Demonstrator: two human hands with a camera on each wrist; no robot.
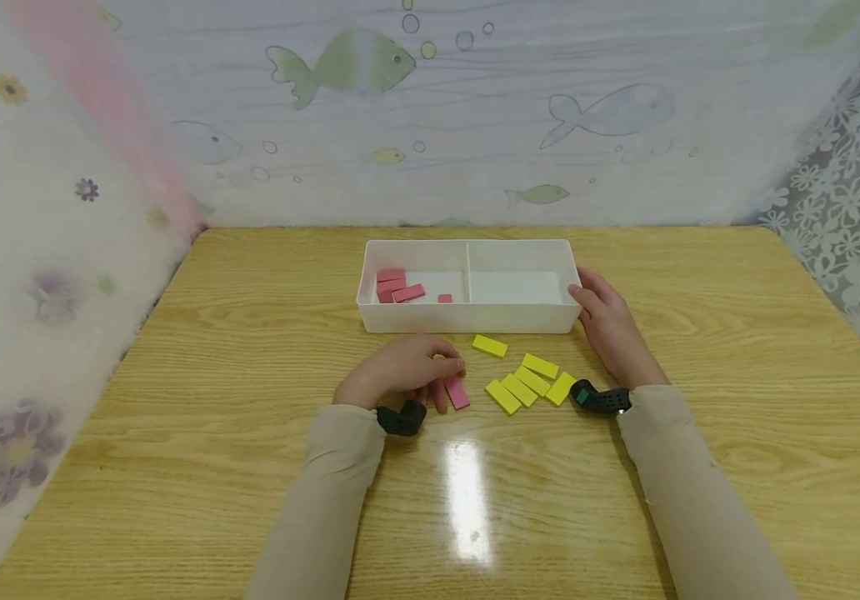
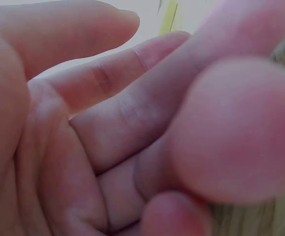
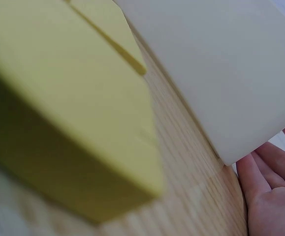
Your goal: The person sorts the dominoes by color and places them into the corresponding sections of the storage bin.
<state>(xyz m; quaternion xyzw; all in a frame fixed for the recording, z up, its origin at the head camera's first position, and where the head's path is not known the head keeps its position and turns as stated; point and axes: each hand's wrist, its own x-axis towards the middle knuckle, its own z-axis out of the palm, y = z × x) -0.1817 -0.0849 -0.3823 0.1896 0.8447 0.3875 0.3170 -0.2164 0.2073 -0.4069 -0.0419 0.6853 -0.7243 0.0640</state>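
Note:
My right hand (image 1: 610, 321) holds the right end of a white two-compartment box (image 1: 467, 318), thumb at the rim and fingers along the outer end wall. In the right wrist view, fingers (image 3: 268, 172) touch the box's end. My left hand (image 1: 403, 367) is over pink blocks (image 1: 457, 393) on the table, partly hiding them. Its fingers (image 2: 132, 105) are loosely bent in the left wrist view, with no block visible among them. Several pink blocks (image 1: 391, 287) lie in the box's left compartment. Several yellow blocks (image 1: 531, 382) lie between the hands.
The wooden table (image 1: 250, 333) meets a wall with fish drawings (image 1: 358, 62) behind the box. A lone yellow block (image 1: 490, 346) lies just before the box's front wall. Each wrist carries a black strap device (image 1: 601, 398).

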